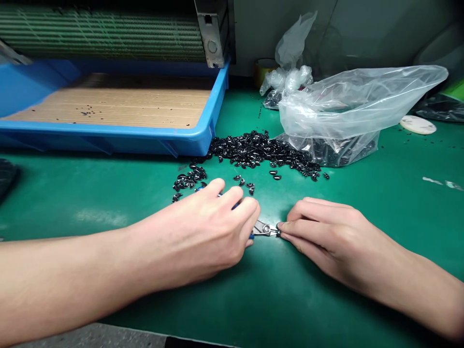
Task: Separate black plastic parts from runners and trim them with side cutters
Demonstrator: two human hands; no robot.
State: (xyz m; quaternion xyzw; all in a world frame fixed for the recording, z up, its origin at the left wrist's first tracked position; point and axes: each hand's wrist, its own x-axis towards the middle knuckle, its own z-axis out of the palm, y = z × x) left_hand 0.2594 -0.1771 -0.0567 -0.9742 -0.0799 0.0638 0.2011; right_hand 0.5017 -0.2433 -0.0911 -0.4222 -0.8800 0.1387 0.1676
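Observation:
My left hand grips a pair of blue-handled side cutters, with the steel jaws poking out past my fingers. My right hand pinches a small glossy black crescent-shaped piece at the cutters' tips. The hands nearly meet there, on a green mat. Beyond them lies a large heap of similar black pieces. A smaller cluster sits just past my left hand, and a few loose pieces lie between. The cutters' handles are mostly hidden by my left hand.
A blue tray with a slatted tan bottom and scattered black bits stands at the back left, under a green ribbed unit. A clear plastic bag holding black pieces lies back right, near crumpled plastic and a white disc.

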